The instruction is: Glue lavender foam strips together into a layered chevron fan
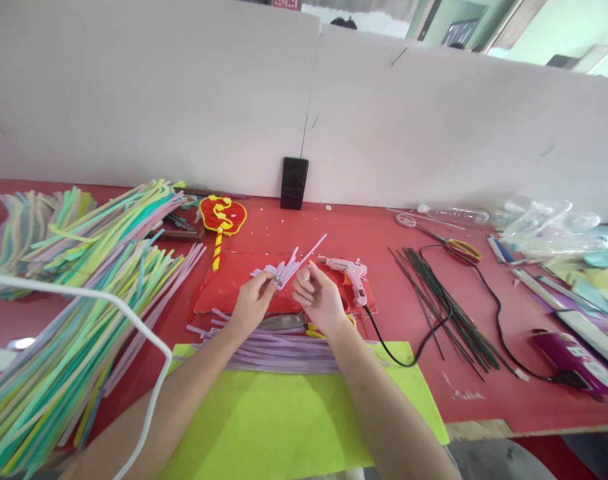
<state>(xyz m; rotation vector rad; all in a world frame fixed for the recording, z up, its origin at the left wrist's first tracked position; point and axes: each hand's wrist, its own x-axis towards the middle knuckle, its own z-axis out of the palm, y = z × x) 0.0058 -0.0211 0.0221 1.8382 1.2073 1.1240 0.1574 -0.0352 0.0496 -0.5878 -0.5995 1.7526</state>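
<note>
My left hand (pixel 254 300) pinches a small bunch of short lilac pipe cleaners (pixel 285 272) above a red pad (pixel 224 297). One longer lilac pipe cleaner (pixel 318 245) sticks out of the bunch, up and to the right. At that stem my right hand (pixel 318 295) is closed, thumb and forefinger together on it and the other fingers curled in. A pink hot glue gun (pixel 351 275) lies just right of this hand. Below both wrists, loose lilac pipe cleaners (pixel 284 353) are spread across a lime-green sheet (pixel 264 420), with scissors (pixel 284 323) partly hidden behind them.
Pastel pipe cleaners (pixel 99 300) are heaped at left, behind a white curved bar (pixel 149 333). A red-and-yellow fan-shaped piece (pixel 224 215) and a phone (pixel 294 183) stand farther back. Dark green stems (pixel 451 310), a black cord (pixel 494 300), scissors (pixel 461 250) and a purple power strip (pixel 579 360) lie right.
</note>
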